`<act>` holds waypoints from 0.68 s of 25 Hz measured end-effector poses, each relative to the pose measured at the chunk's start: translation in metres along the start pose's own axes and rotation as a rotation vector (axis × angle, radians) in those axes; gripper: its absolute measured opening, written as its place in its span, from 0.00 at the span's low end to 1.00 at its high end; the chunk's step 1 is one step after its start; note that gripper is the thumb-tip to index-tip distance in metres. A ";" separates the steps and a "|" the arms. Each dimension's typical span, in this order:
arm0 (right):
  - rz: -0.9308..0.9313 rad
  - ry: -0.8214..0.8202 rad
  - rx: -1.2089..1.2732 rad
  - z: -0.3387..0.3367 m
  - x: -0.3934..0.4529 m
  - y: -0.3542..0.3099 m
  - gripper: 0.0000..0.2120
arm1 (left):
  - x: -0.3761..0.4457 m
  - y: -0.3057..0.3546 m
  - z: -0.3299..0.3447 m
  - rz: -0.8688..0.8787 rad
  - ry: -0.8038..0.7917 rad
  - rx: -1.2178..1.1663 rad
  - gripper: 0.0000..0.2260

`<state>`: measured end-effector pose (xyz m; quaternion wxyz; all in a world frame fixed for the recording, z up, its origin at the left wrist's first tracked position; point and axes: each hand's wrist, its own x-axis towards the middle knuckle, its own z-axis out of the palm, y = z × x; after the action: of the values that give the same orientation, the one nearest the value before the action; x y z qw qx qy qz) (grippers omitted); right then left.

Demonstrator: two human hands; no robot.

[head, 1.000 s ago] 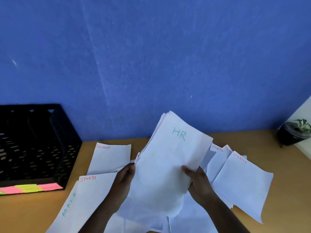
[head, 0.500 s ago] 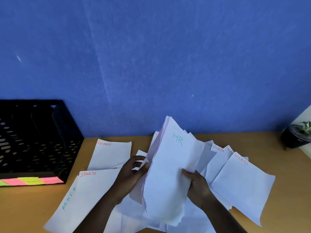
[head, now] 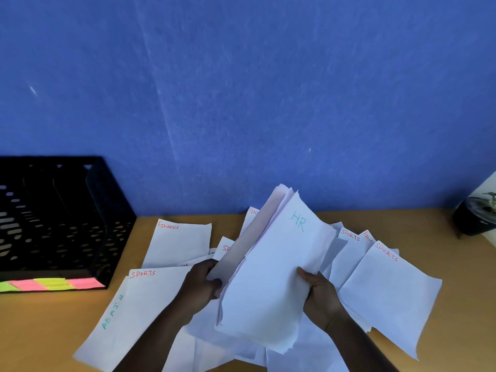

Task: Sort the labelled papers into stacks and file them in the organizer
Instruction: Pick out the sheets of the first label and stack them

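A stack of white papers (head: 273, 269) with "HR" on its top sheet is held tilted above the desk. My left hand (head: 201, 285) grips its left edge, and my right hand (head: 320, 294) holds its right edge with the thumb on top. Loose labelled sheets lie spread beneath: a "FINANCE" sheet (head: 179, 244), a "SPORTS" sheet (head: 153, 294) over an "ADMIN" sheet (head: 107, 323) on the left, and more "SPORTS" sheets (head: 386, 294) on the right. The black mesh organizer (head: 61, 224) stands at the left against the wall.
Coloured sticky labels (head: 51, 284) line the organizer's front base. A small potted plant (head: 476, 218) stands at the right end of the wooden desk (head: 40, 331). A blue wall (head: 241, 103) rises right behind the desk.
The HR stack has tipped more to the right and spread at its left edge. My left hand moved from the stack's front face to its left edge.
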<state>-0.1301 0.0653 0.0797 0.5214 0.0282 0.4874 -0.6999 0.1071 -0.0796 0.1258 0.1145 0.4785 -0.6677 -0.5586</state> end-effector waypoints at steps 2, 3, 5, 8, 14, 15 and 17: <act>-0.002 0.010 -0.022 -0.002 0.000 0.000 0.14 | -0.001 0.000 -0.004 -0.012 -0.074 -0.011 0.09; -0.008 0.012 -0.045 -0.002 -0.001 0.000 0.14 | -0.002 0.003 -0.006 -0.009 -0.101 -0.026 0.07; -0.037 -0.006 -0.115 0.001 -0.003 0.001 0.14 | -0.005 0.014 -0.008 0.023 -0.122 -0.052 0.07; -0.074 -0.035 -0.223 0.013 -0.007 0.003 0.11 | -0.005 0.027 0.001 0.126 -0.155 -0.025 0.13; -0.553 0.089 -0.501 0.059 -0.011 0.011 0.04 | 0.001 0.012 0.033 0.387 0.584 0.084 0.04; -0.656 0.094 -0.559 0.066 -0.014 0.010 0.05 | 0.000 0.011 0.032 0.422 0.652 0.059 0.03; -0.792 0.093 -0.673 0.075 -0.021 0.010 0.08 | -0.003 0.009 0.028 0.473 0.732 0.050 0.08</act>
<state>-0.0779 0.0269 0.1235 0.1746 -0.2965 0.6812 -0.6462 0.0848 -0.0605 0.1253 0.4568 0.4816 -0.6876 -0.2943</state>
